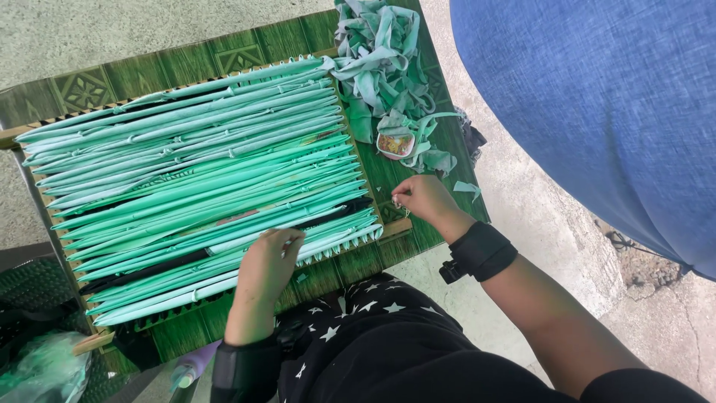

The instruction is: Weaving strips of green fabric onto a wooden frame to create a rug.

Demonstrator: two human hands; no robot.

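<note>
A wooden weaving frame (393,227) lies on a green patterned table (224,54), strung with many stretched mint-green fabric strips (194,172). My left hand (268,263) rests on the strips at the near edge, fingers curled over them. My right hand (421,200) hovers at the frame's right corner, fingertips pinched on a small thin thing that looks like a metal hook. Both wrists carry black bands.
A pile of loose mint-green fabric loops (380,52) lies at the table's right end, with a small open tin (395,143) of bits beside it. Another person in a blue garment (597,112) stands at the right. Concrete floor surrounds the table.
</note>
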